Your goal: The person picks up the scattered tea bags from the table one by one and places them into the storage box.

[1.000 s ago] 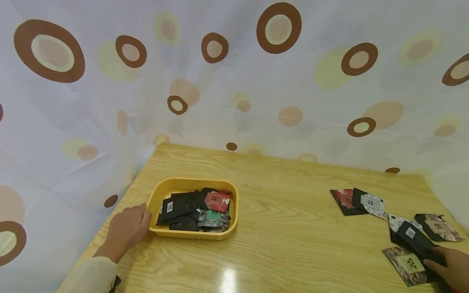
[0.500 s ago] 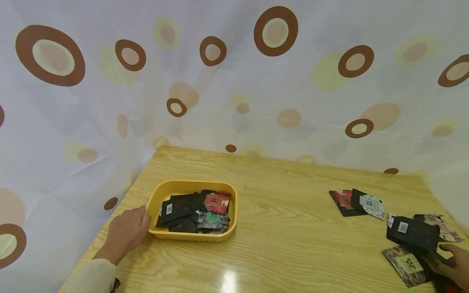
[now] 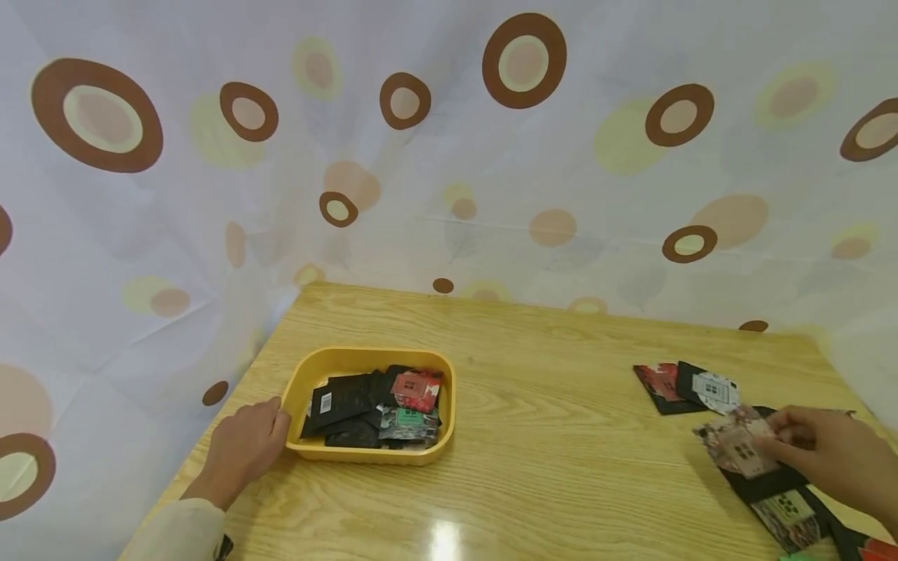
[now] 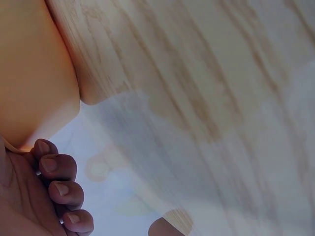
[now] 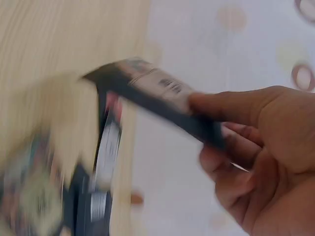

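My left hand (image 3: 242, 442) holds the left rim of a yellow plastic basket (image 3: 372, 453). In the left wrist view its fingers curl against the yellow wall (image 4: 37, 69). Black sachets (image 3: 344, 399) lie heaped inside, with a red-labelled sachet (image 3: 418, 388) and a green-labelled sachet (image 3: 409, 421) on top. At the right, my right hand (image 3: 835, 452) pinches a flat sachet with a pinkish-beige label (image 3: 740, 450) between thumb and fingers, lifted over others. The right wrist view shows this pinched sachet (image 5: 157, 88) side-on, slightly blurred.
Beneath the right hand lies a sachet with a yellow-green label (image 3: 787, 514). Farther back are a dark red-labelled sachet (image 3: 659, 386) and a white-labelled sachet (image 3: 712, 391). More sachets reach the lower right edge. A dotted white sheet (image 3: 491, 195) rises behind the wooden table (image 3: 547, 436).
My right hand shifted the black sachet with the barcode earlier; now it holds the pinkish-beige-labelled sachet up, farther left and forward. The left hand has stayed at the basket.
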